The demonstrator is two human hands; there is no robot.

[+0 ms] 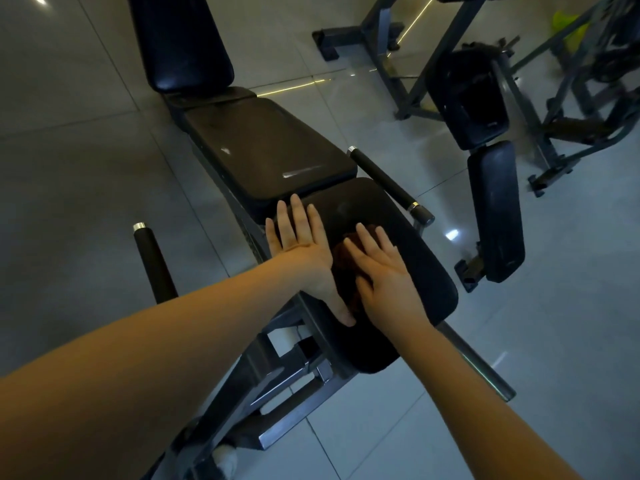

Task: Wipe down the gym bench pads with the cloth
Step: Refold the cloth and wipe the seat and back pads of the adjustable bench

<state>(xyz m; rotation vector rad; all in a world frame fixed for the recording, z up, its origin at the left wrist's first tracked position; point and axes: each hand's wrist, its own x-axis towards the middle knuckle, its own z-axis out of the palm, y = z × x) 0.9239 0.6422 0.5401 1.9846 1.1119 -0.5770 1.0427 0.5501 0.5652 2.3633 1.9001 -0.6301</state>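
A black gym bench runs from the near centre to the far left, with a near seat pad (415,271), a long middle pad (266,150) and an upright back pad (180,39). A dark reddish-brown cloth (344,268) lies bunched on the near seat pad. My right hand (384,271) presses flat on the cloth with straight fingers. My left hand (304,247) lies flat on the left edge of the same pad, fingers spread, thumb beside the cloth.
Padded roller handles stick out on both sides of the bench, one on the left (152,265) and one on the right (388,178). A second bench (491,209) and metal machine frames (398,46) stand to the right on the tiled floor (69,168).
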